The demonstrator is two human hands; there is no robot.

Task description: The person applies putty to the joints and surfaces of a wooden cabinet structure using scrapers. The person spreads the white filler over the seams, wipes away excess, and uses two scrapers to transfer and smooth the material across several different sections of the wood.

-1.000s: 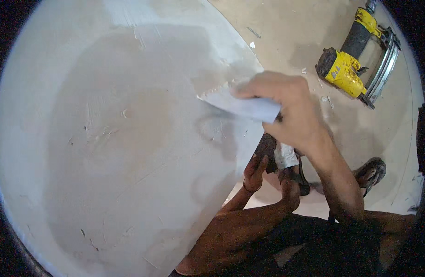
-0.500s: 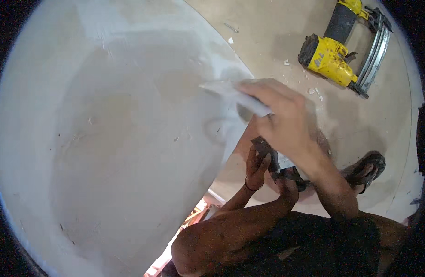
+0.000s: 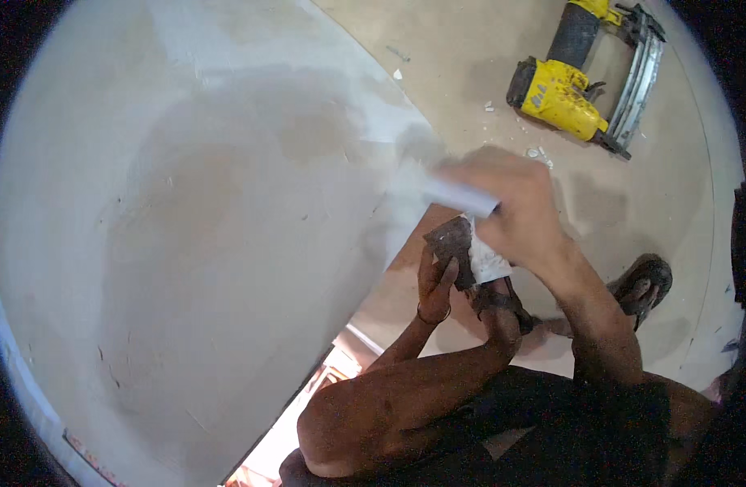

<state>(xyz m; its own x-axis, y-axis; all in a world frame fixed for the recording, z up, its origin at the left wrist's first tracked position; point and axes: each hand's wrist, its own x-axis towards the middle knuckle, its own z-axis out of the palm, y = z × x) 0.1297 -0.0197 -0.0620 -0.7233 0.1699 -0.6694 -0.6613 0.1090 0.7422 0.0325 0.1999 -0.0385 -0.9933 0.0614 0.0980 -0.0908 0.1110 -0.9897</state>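
My right hand (image 3: 523, 207) is closed round a pale flat scraper (image 3: 462, 196), its blade smeared by motion, near the right edge of a pale grey-white panel (image 3: 227, 292). Just below it, my left hand (image 3: 435, 284) grips a dark flat plate (image 3: 451, 243), thumb on its face. White paste (image 3: 488, 261) covers the plate's right side. My right hand partly overlaps the paste. Whether the scraper touches the panel I cannot tell. Faint smears and small dark marks show on the panel.
A yellow and black nail gun (image 3: 559, 101) lies at the upper right on a beige surface (image 3: 438, 40). White crumbs (image 3: 539, 156) are scattered near it. My sandalled foot (image 3: 644, 288) is at the right. A bright gap (image 3: 328, 373) runs along the panel's lower right edge.
My right hand and the scraper have moved right and slightly down, toward the plate. The plate has shifted left and up, showing more paste. The whole view has shifted a little.
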